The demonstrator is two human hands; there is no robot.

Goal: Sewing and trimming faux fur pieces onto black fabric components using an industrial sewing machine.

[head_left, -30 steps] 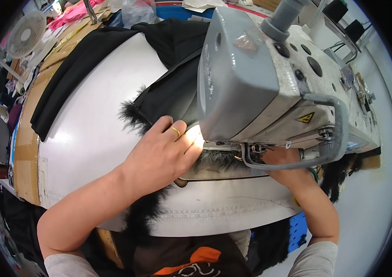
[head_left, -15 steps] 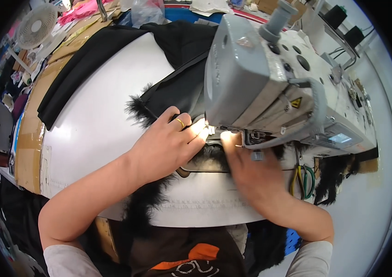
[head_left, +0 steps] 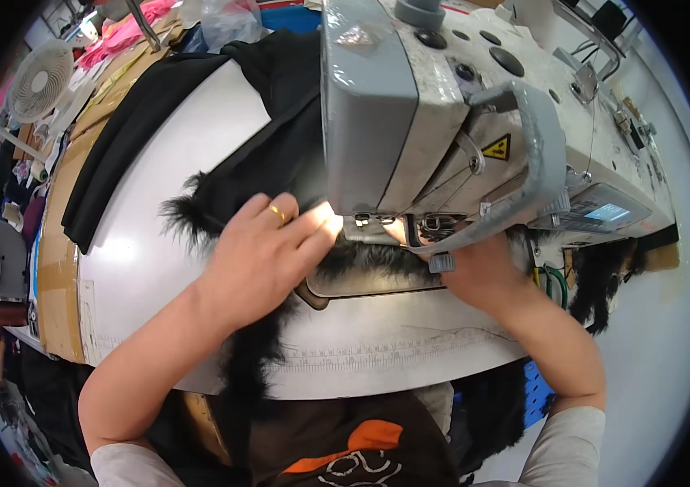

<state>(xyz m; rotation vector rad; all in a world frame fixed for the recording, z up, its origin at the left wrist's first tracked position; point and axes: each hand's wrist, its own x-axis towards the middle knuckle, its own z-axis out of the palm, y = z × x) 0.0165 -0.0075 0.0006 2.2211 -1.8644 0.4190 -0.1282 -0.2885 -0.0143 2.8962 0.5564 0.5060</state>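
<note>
My left hand (head_left: 257, 258), with a ring on one finger, presses its closed fingers on the black fabric (head_left: 260, 166) left of the needle area. The industrial sewing machine (head_left: 369, 122) stands over the fabric, its lamp lighting the fingertips and the presser foot (head_left: 365, 219). Black fluffy trim (head_left: 381, 261) runs along the fabric under the machine, and a strip of it (head_left: 256, 353) hangs over the table's front edge. To the right of the needle, my right hand (head_left: 481, 272) reaches in behind the grey guard (head_left: 536, 162); most of its fingers are hidden.
Green- and yellow-handled snips (head_left: 554, 284) lie right of my right hand. More black fabric (head_left: 138, 122) spreads over the white table (head_left: 191, 154), whose front edge bears a ruler scale. A fan (head_left: 40, 81) and a cardboard-covered surface (head_left: 61, 268) are on the left.
My right hand has moved right and farther behind the guard, partly covering the snips. My left hand stays on the fabric. The whole view has shifted, bringing the machine closer.
</note>
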